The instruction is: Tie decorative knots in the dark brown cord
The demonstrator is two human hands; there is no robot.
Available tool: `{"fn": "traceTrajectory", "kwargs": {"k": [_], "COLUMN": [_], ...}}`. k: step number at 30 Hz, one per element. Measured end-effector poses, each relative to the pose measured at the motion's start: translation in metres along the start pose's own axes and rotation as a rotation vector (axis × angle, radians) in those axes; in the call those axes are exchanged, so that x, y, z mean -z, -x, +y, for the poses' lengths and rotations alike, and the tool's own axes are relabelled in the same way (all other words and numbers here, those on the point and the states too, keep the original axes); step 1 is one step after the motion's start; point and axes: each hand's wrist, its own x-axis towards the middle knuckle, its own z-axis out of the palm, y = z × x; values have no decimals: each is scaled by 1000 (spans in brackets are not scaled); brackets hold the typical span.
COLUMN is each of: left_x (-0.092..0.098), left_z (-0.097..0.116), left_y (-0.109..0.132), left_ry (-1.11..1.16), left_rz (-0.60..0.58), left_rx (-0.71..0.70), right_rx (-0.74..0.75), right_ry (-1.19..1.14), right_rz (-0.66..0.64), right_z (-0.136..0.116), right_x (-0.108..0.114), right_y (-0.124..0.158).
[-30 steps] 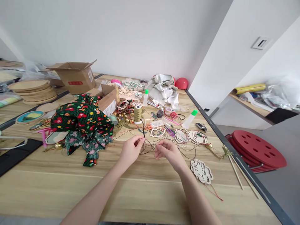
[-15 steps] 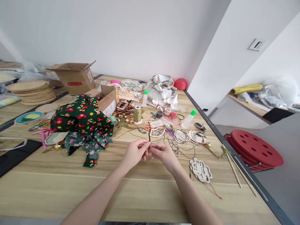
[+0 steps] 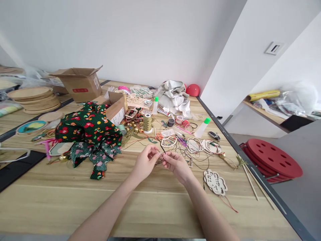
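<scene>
Dark thin cord point(image 3: 158, 162) runs between my two hands in the middle of the table. My left hand point(image 3: 147, 161) is closed, thumb and fingertips pinching the cord. Beside it, my right hand point(image 3: 176, 164) pinches the same cord near a dark braided strand that points up and away. The fingertips of both hands nearly meet, and the exact crossing of the cord there is too small to make out. Just beyond them lie a fan-shaped wooden cutout point(image 3: 169, 142), orange-handled scissors point(image 3: 158, 137) and purple scissors point(image 3: 181, 141) among tangled cords.
Green printed fabric point(image 3: 87, 125) and a small open carton point(image 3: 116, 108) lie to the left. A gold thread spool point(image 3: 147, 123) stands behind my hands. Glue bottles point(image 3: 202, 128) with green caps stand farther back. A cloud-shaped wooden cutout point(image 3: 215, 182) and thin sticks point(image 3: 250, 180) lie right.
My fingers have parted slightly, my left hand opening its grip a little upward. The dark braided strand now leans left from my right fingertips, and more loose cord shows between the hands.
</scene>
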Motion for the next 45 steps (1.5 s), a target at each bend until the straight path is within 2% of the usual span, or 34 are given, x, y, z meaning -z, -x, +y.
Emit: {"fn": "traceTrajectory", "kwargs": {"k": [6,14,19,22,25,28,31,32,34,37,38,40,42,43,45], "left_x": [2,7,6,10,25,51,78,85,93,86,80,62,41,31,15], "left_z": [3,3,6,11,15,15,9,7,3,2,2,4,6,7,7], "left_y": [3,2,2,-1,-7,-15,-21,-23,-25,-25,-24,-19,-11,-7,0], "left_ry": [-237,-359,-323,-62,444,969,1164,1151,1064,782,642,286,-76,-179,-239], "left_rz": [-70,-137,-71,-84,-82,88,420,516,601,563,521,366,177,81,-57], "left_rx": [-122,-233,-239,-93,122,178,77,53,-2,-175,-252,-366,-397,-386,-328], "right_rx": [34,28,37,79,139,224,283,290,288,265,255,222,177,157,134], "right_ry": [34,95,107,105,76,26,-7,-17,-33,-31,-21,3,26,37,64], "right_rz": [-28,-25,-15,48,190,359,439,452,458,410,382,316,239,201,128], "right_z": [-1,1,0,-1,-4,-8,-12,-14,-15,-13,-13,-11,-11,-11,-12], "right_x": [-2,3,4,5,12,24,34,35,36,31,28,23,17,14,10], "right_y": [2,-1,-1,-2,-5,-10,-12,-12,-12,-11,-10,-8,-6,-4,-1]}}
